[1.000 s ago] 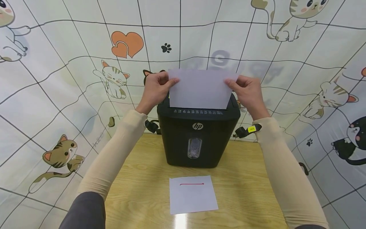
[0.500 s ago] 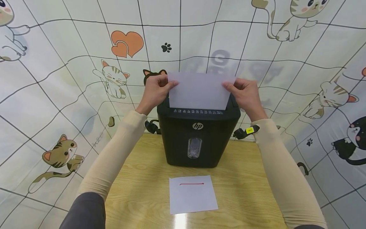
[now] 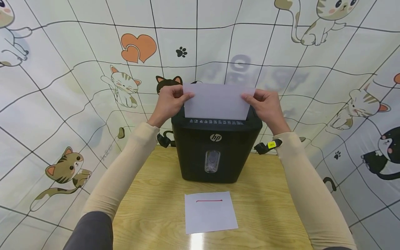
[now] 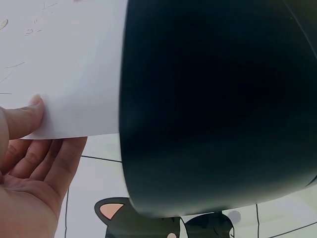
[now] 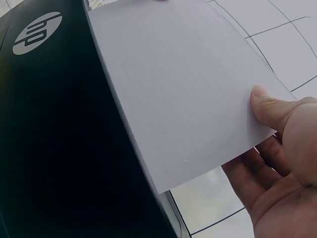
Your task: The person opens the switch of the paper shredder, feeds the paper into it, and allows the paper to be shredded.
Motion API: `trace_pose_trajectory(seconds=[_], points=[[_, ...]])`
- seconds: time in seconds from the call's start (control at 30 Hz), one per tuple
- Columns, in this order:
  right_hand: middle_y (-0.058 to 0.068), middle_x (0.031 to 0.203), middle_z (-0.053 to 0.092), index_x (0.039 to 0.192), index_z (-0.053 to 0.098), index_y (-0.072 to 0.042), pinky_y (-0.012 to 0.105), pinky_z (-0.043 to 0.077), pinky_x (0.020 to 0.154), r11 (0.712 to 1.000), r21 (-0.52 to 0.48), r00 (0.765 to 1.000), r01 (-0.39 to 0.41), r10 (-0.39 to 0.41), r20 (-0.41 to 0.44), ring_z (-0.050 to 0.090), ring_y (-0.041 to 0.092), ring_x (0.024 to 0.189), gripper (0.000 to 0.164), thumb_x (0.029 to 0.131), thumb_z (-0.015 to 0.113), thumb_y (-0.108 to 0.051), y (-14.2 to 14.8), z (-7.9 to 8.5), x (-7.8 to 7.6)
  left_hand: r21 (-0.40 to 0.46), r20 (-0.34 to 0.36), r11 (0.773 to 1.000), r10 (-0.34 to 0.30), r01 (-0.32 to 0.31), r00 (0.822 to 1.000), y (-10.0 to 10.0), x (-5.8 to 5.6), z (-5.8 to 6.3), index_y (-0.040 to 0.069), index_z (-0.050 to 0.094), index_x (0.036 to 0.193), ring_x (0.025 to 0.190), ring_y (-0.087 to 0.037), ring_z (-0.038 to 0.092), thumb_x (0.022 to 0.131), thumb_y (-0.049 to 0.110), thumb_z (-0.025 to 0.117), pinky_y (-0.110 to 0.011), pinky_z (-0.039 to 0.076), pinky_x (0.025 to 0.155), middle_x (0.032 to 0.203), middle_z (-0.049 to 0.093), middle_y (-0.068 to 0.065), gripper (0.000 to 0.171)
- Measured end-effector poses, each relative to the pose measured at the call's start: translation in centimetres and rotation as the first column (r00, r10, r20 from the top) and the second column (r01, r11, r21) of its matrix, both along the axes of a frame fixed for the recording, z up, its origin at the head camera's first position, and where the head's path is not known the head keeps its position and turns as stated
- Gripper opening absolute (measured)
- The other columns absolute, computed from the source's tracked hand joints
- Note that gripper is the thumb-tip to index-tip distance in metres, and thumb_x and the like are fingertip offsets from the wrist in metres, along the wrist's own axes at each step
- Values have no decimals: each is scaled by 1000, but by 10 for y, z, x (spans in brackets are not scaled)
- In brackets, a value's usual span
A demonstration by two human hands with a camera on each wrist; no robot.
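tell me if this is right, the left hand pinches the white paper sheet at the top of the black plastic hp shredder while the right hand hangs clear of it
Not quite: the right hand also pinches the white paper sheet, as the head and right wrist views show. The left hand pinches it, at the top of the black plastic HP shredder.

The sheet you hold is smooth, matt paper, like the loose sheet nearer you. Your shredder looks like smooth plastic with a soft sheen, its window clear and shiny. Your sleeves are matt cloth; your bench shows glossy wood grain.
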State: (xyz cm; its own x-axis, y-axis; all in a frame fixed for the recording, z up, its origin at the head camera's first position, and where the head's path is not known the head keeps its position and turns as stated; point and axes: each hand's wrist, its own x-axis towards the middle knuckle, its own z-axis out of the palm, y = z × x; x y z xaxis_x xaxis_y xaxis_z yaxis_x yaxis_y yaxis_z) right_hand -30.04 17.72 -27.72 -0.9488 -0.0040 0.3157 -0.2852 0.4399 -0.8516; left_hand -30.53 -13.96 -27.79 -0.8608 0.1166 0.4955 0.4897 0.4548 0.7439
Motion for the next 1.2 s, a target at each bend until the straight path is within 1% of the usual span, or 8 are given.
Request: trace_pose_trajectory(seconds=[0.2, 0.3, 0.4, 0.63, 0.83, 1.03, 1.2], points=[[-1, 99, 70, 108, 72, -19, 31, 43, 87, 1000, 23, 1000, -12, 11, 27, 59, 13, 96, 45, 77, 69, -52, 2, -4, 1, -24, 7, 1000, -2, 3, 1000, -1, -1, -3, 16, 74, 95, 80, -6, 64, 81, 36, 72, -27, 48, 71, 87, 72, 1, 25], [0, 102, 70, 109, 71, -20, 34, 42, 90, 999, 34, 999, -20, 19, 44, 60, 13, 98, 46, 77, 68, -52, 2, -6, 2, -42, 22, 999, 6, -5, 1000, -2, -1, -4, 17, 74, 95, 79, -8, 61, 80, 38, 72, -27, 47, 70, 85, 71, 2, 26], [0, 104, 70, 110, 71, -20, 35, 44, 91, 999, 39, 998, -25, 23, 51, 61, 13, 97, 47, 77, 68, -53, 1, -7, 3, -52, 35, 999, 8, -6, 999, -2, 0, -5, 17, 74, 96, 79, -8, 61, 81, 38, 72, -27, 47, 70, 84, 71, 2, 26], [0, 102, 70, 109, 71, -20, 33, 46, 89, 998, 47, 999, -30, 28, 39, 63, 13, 96, 44, 78, 68, -51, 0, -7, 4, -63, 48, 998, 12, -9, 999, -4, 0, -6, 17, 74, 96, 80, -8, 61, 81, 37, 72, -27, 46, 72, 85, 71, 2, 26], [0, 100, 70, 107, 71, -19, 28, 45, 84, 999, 47, 999, -26, 24, 33, 62, 13, 93, 46, 77, 68, -53, -1, -9, 4, -77, 40, 997, 17, -14, 999, -4, 0, -7, 17, 74, 95, 79, -8, 61, 81, 38, 72, -27, 46, 72, 84, 71, 3, 25], [0, 100, 70, 106, 71, -19, 27, 46, 83, 998, 61, 1000, -11, 11, 7, 63, 13, 92, 45, 77, 68, -54, -2, -10, 4, -82, 71, 996, 30, -25, 997, -4, 2, -5, 17, 73, 100, 82, -7, 62, 81, 37, 72, -27, 48, 75, 89, 72, 2, 27], [2, 103, 70, 109, 71, -19, 27, 47, 83, 998, 68, 1000, -13, 13, 0, 63, 12, 92, 47, 77, 67, -54, -2, -10, 3, -78, 84, 997, 30, -24, 996, -4, 2, -4, 17, 73, 100, 83, -7, 63, 81, 36, 72, -28, 48, 75, 89, 72, 2, 28]])
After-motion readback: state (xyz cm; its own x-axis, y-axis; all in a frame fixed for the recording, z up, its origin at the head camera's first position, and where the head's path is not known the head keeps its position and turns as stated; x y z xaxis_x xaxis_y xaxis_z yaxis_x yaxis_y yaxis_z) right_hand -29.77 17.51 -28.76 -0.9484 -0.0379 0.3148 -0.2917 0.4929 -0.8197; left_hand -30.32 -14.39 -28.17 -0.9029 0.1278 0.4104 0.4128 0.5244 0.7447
